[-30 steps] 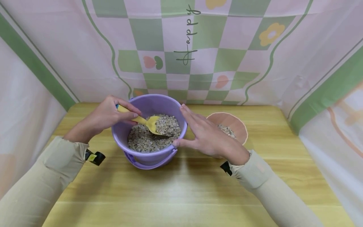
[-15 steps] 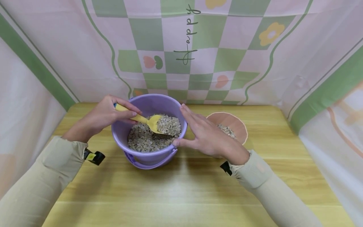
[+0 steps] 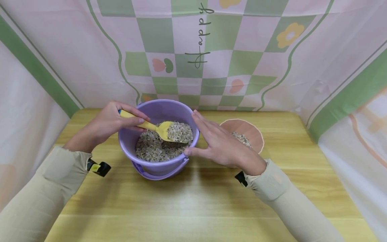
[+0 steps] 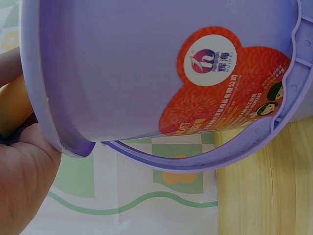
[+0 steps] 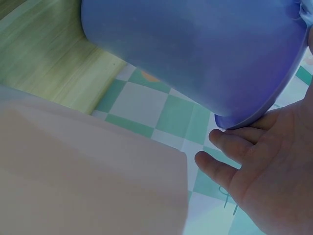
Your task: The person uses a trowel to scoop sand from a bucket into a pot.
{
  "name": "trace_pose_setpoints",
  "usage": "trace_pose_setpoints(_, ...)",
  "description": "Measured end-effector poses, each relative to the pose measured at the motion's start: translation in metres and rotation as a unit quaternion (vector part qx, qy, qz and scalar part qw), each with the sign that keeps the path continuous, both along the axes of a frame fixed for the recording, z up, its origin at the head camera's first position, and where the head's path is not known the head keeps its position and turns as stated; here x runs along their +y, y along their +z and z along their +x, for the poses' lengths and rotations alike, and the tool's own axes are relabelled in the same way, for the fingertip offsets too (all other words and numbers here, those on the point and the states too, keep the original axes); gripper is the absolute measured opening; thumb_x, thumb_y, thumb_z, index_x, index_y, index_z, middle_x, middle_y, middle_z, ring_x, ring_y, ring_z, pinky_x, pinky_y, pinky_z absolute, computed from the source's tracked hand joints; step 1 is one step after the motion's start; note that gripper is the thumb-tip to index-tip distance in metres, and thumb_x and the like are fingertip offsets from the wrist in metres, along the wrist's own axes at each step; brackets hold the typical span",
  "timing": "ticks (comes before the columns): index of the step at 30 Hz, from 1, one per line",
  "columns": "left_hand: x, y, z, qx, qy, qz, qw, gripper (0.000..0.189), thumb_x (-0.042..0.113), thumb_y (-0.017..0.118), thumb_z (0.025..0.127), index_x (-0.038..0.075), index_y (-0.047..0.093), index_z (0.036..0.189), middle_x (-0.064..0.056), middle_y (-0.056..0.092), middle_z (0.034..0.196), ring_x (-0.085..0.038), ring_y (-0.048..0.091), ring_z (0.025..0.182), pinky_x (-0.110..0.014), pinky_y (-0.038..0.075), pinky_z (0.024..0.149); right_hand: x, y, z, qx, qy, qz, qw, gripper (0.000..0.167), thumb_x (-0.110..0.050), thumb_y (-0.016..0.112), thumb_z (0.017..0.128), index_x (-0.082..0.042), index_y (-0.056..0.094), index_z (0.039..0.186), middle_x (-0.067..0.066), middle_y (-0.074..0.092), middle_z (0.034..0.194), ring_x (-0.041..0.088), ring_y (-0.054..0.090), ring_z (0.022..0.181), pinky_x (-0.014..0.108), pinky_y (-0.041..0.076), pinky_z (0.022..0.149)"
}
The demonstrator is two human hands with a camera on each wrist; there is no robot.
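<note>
My left hand [image 3: 112, 119] grips the handle of a yellow scoop [image 3: 163, 130] over the left rim of a purple bucket [image 3: 128, 148]. Pale gravel [image 3: 179, 132] heaps on the scoop's blade, inside the bucket above more gravel [image 3: 154, 149]. Against the bucket's right rim, my right hand [image 3: 222, 143] rests with fingers extended and thumb spread. In the right wrist view, its fingers [image 5: 234, 144] lie at the rim. The left wrist view shows the bucket's outer wall [image 4: 122, 63] with a red label, and part of the scoop handle [image 4: 14, 105] in the hand.
A pink scalloped bowl [image 3: 254, 131] with some gravel in it stands right of the bucket, partly hidden by my right hand. The bucket's handle [image 3: 164, 175] hangs down at the front. Behind the wooden table [image 3: 193, 208] hangs a checkered cloth [image 3: 187, 64].
The left hand has drawn slightly to the left with the scoop, and the blade with its gravel shows more fully above the rest. The right hand stays at the rim.
</note>
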State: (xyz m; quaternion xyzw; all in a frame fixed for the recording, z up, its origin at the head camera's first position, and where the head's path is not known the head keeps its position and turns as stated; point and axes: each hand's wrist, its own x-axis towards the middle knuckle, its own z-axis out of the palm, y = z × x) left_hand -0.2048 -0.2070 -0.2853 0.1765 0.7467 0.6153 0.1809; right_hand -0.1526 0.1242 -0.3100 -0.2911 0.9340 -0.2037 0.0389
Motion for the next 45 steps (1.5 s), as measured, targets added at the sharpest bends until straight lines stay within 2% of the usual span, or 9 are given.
trace_pose_setpoints(10, -0.004, -0.001, 0.001, -0.012, -0.012, 0.060, 0.9980, 0.022, 0.002, 0.069, 0.093, -0.014, 0.068, 0.108, -0.020, 0.072, 0.108, -0.039, 0.072, 0.091, -0.043, 0.056, 0.087, 0.000, 0.001, 0.001, -0.002, -0.003, 0.000, 1.0000, 0.105, -0.078, 0.048, 0.087, -0.026, -0.008, 0.159, -0.006, -0.009, 0.165, 0.026, 0.015, 0.151, 0.050, 0.021, 0.121)
trace_pose_setpoints(14, -0.006, -0.001, 0.001, -0.021, -0.012, 0.066, 0.9975, 0.022, 0.001, 0.069, 0.092, -0.013, 0.068, 0.110, -0.021, 0.071, 0.109, -0.041, 0.071, 0.093, -0.046, 0.055, 0.088, 0.000, 0.002, 0.001, -0.002, -0.006, 0.001, 1.0000, 0.105, -0.079, 0.048, 0.086, -0.027, -0.008, 0.159, -0.006, -0.009, 0.165, 0.026, 0.015, 0.151, 0.050, 0.021, 0.121)
trace_pose_setpoints(26, -0.008, -0.003, 0.002, -0.024, -0.003, 0.060, 0.9979, 0.024, 0.002, 0.071, 0.091, -0.011, 0.069, 0.111, -0.020, 0.072, 0.110, -0.037, 0.073, 0.089, -0.044, 0.057, 0.087, 0.000, 0.001, 0.001, -0.005, -0.001, -0.002, 1.0000, 0.104, -0.077, 0.049, 0.087, -0.027, -0.008, 0.159, -0.006, -0.010, 0.164, 0.024, 0.012, 0.151, 0.050, 0.019, 0.122)
trace_pose_setpoints(38, -0.012, -0.001, 0.003, -0.016, -0.001, 0.088, 0.9960, 0.022, 0.001, 0.070, 0.092, -0.012, 0.069, 0.109, -0.022, 0.071, 0.109, -0.044, 0.070, 0.093, -0.045, 0.055, 0.089, 0.000, 0.001, 0.001, -0.009, -0.001, -0.006, 0.9999, 0.104, -0.077, 0.048, 0.087, -0.028, -0.008, 0.159, -0.008, -0.009, 0.165, 0.023, 0.013, 0.151, 0.050, 0.020, 0.121)
trace_pose_setpoints(45, -0.013, 0.001, 0.005, -0.018, -0.006, 0.106, 0.9942, 0.021, -0.001, 0.068, 0.092, -0.013, 0.068, 0.109, -0.023, 0.071, 0.108, -0.040, 0.072, 0.092, -0.047, 0.055, 0.088, 0.000, 0.001, 0.001, -0.017, -0.007, -0.007, 0.9998, 0.103, -0.078, 0.048, 0.087, -0.030, -0.009, 0.158, -0.011, -0.010, 0.164, 0.022, 0.012, 0.151, 0.049, 0.021, 0.121)
